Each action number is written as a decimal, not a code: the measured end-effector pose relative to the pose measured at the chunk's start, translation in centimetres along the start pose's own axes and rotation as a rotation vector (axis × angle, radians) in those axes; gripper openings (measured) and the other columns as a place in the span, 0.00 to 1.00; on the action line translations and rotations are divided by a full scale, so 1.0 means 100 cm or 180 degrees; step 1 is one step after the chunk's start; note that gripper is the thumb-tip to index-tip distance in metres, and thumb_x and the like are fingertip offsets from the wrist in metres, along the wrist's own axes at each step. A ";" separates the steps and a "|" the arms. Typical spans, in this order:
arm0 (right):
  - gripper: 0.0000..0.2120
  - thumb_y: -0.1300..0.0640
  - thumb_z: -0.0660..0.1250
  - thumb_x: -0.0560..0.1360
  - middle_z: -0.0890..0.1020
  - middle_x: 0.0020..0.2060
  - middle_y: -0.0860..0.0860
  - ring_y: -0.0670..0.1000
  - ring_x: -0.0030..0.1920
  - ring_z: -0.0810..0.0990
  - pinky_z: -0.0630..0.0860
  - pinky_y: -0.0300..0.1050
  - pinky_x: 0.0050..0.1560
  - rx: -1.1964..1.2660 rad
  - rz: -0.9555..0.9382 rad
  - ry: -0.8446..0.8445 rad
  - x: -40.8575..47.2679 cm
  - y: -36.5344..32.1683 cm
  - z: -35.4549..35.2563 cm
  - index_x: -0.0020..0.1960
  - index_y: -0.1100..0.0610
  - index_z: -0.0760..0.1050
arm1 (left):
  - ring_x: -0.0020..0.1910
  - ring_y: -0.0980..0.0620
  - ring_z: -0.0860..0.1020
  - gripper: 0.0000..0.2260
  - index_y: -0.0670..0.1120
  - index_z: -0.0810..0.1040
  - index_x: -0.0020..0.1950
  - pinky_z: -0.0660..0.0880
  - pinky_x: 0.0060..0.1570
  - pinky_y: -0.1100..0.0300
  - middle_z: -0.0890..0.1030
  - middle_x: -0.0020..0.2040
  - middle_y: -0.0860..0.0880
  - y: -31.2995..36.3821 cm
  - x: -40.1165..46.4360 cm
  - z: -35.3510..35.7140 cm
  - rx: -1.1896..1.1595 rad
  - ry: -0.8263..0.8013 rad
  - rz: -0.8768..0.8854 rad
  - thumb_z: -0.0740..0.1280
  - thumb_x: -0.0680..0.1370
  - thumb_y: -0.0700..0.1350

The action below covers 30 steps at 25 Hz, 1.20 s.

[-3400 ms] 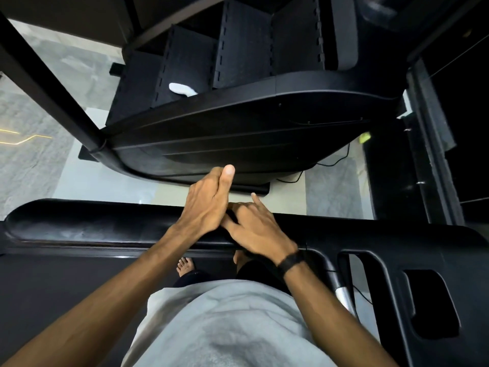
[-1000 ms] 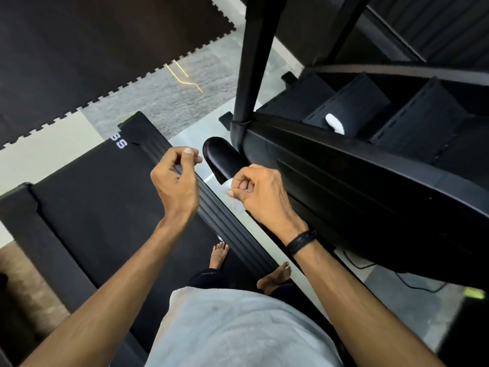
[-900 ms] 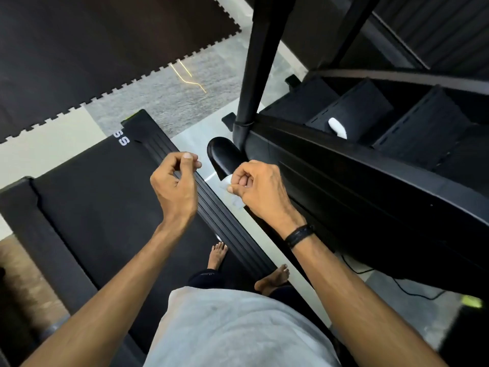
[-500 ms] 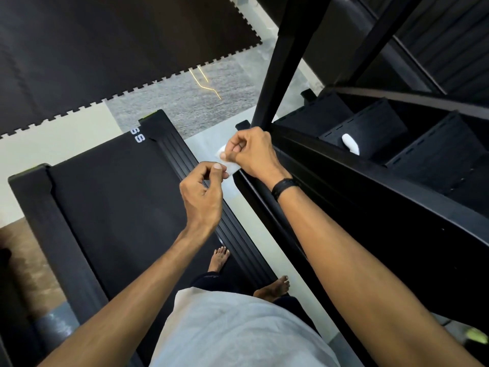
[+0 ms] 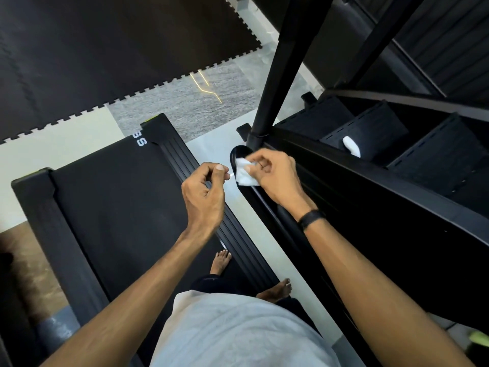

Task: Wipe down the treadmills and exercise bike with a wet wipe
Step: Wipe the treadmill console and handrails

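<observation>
A crumpled white wet wipe (image 5: 244, 174) hangs in front of the glossy black end of the treadmill handrail (image 5: 236, 154). My right hand (image 5: 274, 178) grips the wipe's right side with curled fingers. My left hand (image 5: 205, 193) is just to the left, with thumb and forefinger pinched on a thin white corner of the wipe. The black treadmill belt (image 5: 119, 207) runs below my hands, and my bare feet stand on it.
A black stair-climber machine (image 5: 397, 181) fills the right side, with a small white object (image 5: 351, 146) lying on one step. A black upright post (image 5: 280, 75) rises just behind my right hand. Dark interlocking floor mats (image 5: 105, 49) lie beyond the treadmill.
My right hand has come down from the base of the post to the handrail end. The wipe shows more, partly spread between both hands. My left hand stays pinched beside it.
</observation>
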State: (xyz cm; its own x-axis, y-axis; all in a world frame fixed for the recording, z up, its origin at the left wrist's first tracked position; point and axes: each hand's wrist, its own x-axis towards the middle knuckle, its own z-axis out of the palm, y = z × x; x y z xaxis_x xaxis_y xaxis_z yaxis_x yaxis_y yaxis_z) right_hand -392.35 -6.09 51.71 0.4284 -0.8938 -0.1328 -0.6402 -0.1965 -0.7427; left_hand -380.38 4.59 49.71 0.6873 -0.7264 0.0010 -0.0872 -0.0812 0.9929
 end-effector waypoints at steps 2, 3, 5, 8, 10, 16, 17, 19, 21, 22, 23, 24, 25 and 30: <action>0.04 0.61 0.75 0.73 0.75 0.31 0.44 0.40 0.31 0.71 0.70 0.30 0.36 -0.0023 0.0067 0.0044 -0.030 0.013 -0.011 0.48 0.56 0.85 | 0.41 0.46 0.82 0.10 0.53 0.81 0.42 0.78 0.44 0.39 0.84 0.38 0.54 -0.003 0.001 -0.001 0.0008 0.0006 -0.0049 0.64 0.80 0.45; 0.04 0.61 0.75 0.74 0.76 0.31 0.44 0.40 0.32 0.72 0.71 0.31 0.36 -0.0068 0.0114 0.0070 -0.039 0.017 -0.014 0.48 0.56 0.84 | 0.41 0.46 0.82 0.09 0.53 0.81 0.42 0.78 0.44 0.39 0.84 0.38 0.54 -0.003 0.001 0.000 0.0008 -0.0001 -0.0076 0.64 0.80 0.45; 0.03 0.60 0.75 0.74 0.75 0.31 0.44 0.41 0.32 0.72 0.71 0.33 0.36 -0.0132 0.0141 0.0118 -0.037 0.017 -0.014 0.47 0.56 0.83 | 0.41 0.46 0.82 0.09 0.54 0.81 0.42 0.78 0.44 0.38 0.84 0.38 0.54 -0.003 0.002 0.002 0.0008 -0.0027 -0.0098 0.64 0.80 0.46; 0.07 0.59 0.75 0.74 0.72 0.30 0.44 0.41 0.30 0.71 0.73 0.41 0.37 -0.0143 -0.0071 0.0203 -0.007 0.005 0.001 0.51 0.55 0.81 | 0.39 0.42 0.81 0.09 0.55 0.80 0.41 0.78 0.43 0.38 0.84 0.39 0.54 0.000 0.005 0.006 0.0022 -0.0074 -0.0091 0.63 0.79 0.47; 0.08 0.57 0.75 0.74 0.73 0.31 0.45 0.41 0.31 0.71 0.70 0.41 0.38 -0.0131 -0.0319 0.0169 0.012 -0.003 0.011 0.51 0.55 0.81 | 0.39 0.43 0.81 0.09 0.54 0.81 0.42 0.78 0.44 0.38 0.84 0.39 0.54 0.003 0.007 0.008 0.0019 -0.0077 -0.0062 0.63 0.79 0.48; 0.07 0.54 0.76 0.73 0.72 0.28 0.45 0.48 0.32 0.73 0.69 0.43 0.36 -0.0174 -0.0231 0.0270 0.042 -0.017 0.030 0.41 0.56 0.81 | 0.39 0.40 0.81 0.10 0.54 0.80 0.41 0.77 0.44 0.37 0.84 0.39 0.54 0.003 0.007 0.010 -0.0071 -0.0013 -0.0193 0.64 0.79 0.46; 0.07 0.55 0.75 0.73 0.74 0.28 0.46 0.51 0.35 0.77 0.71 0.44 0.38 -0.0290 -0.0074 0.0288 0.050 -0.020 0.034 0.40 0.57 0.81 | 0.39 0.42 0.81 0.10 0.53 0.81 0.41 0.78 0.45 0.37 0.84 0.39 0.54 0.004 0.005 0.012 -0.0063 -0.0034 -0.0196 0.64 0.80 0.46; 0.05 0.58 0.73 0.72 0.81 0.33 0.49 0.56 0.43 0.82 0.74 0.45 0.43 -0.0560 0.0199 0.0256 0.065 -0.027 0.042 0.38 0.57 0.81 | 0.42 0.46 0.82 0.09 0.52 0.81 0.42 0.78 0.47 0.38 0.84 0.39 0.55 0.007 0.004 0.015 -0.0048 -0.0086 -0.0176 0.64 0.80 0.47; 0.04 0.59 0.72 0.71 0.84 0.40 0.53 0.58 0.47 0.82 0.74 0.45 0.46 -0.0721 0.0334 0.0232 0.070 -0.030 0.046 0.38 0.56 0.80 | 0.43 0.47 0.83 0.10 0.52 0.81 0.42 0.78 0.48 0.38 0.84 0.39 0.56 0.010 0.003 0.016 -0.0038 -0.0097 -0.0155 0.64 0.80 0.46; 0.04 0.58 0.72 0.72 0.85 0.41 0.53 0.58 0.48 0.82 0.73 0.45 0.46 -0.0757 0.0302 0.0224 0.068 -0.030 0.045 0.39 0.56 0.80 | 0.43 0.48 0.83 0.10 0.53 0.81 0.41 0.78 0.48 0.39 0.84 0.39 0.56 0.010 0.004 0.015 -0.0032 -0.0079 -0.0139 0.64 0.80 0.46; 0.04 0.57 0.72 0.73 0.84 0.40 0.53 0.57 0.47 0.82 0.72 0.45 0.46 -0.0744 0.0192 0.0229 0.061 -0.029 0.043 0.40 0.56 0.81 | 0.42 0.48 0.83 0.10 0.52 0.81 0.42 0.79 0.48 0.40 0.84 0.39 0.57 0.011 0.004 0.014 -0.0039 -0.0056 -0.0121 0.64 0.80 0.45; 0.05 0.56 0.73 0.74 0.83 0.38 0.52 0.56 0.45 0.81 0.71 0.46 0.45 -0.0677 0.0010 0.0264 0.050 -0.029 0.040 0.41 0.56 0.81 | 0.41 0.49 0.83 0.10 0.51 0.81 0.42 0.79 0.47 0.42 0.84 0.39 0.57 0.011 0.004 0.012 -0.0047 -0.0025 -0.0101 0.64 0.80 0.45; 0.05 0.55 0.74 0.74 0.80 0.35 0.50 0.56 0.43 0.80 0.71 0.46 0.43 -0.0584 -0.0213 0.0325 0.037 -0.026 0.038 0.43 0.57 0.81 | 0.41 0.51 0.83 0.10 0.49 0.81 0.42 0.79 0.46 0.44 0.83 0.38 0.58 0.011 0.003 0.011 -0.0047 0.0001 -0.0070 0.63 0.80 0.44; 0.09 0.56 0.75 0.73 0.70 0.34 0.42 0.43 0.35 0.68 0.60 0.39 0.36 -0.0576 -0.0735 0.0624 -0.047 0.009 0.018 0.47 0.56 0.76 | 0.40 0.51 0.82 0.12 0.45 0.81 0.43 0.76 0.49 0.38 0.83 0.38 0.55 0.008 -0.003 0.015 0.0178 -0.0105 0.0246 0.62 0.82 0.46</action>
State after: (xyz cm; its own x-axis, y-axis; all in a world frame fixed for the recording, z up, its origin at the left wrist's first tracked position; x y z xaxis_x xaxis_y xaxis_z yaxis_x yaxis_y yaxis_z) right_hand -393.78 -1.36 50.48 0.4558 -0.8744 0.1666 -0.6508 -0.4550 -0.6078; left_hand -381.74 3.69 50.29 0.6529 -0.7539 0.0724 -0.1798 -0.0615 0.9818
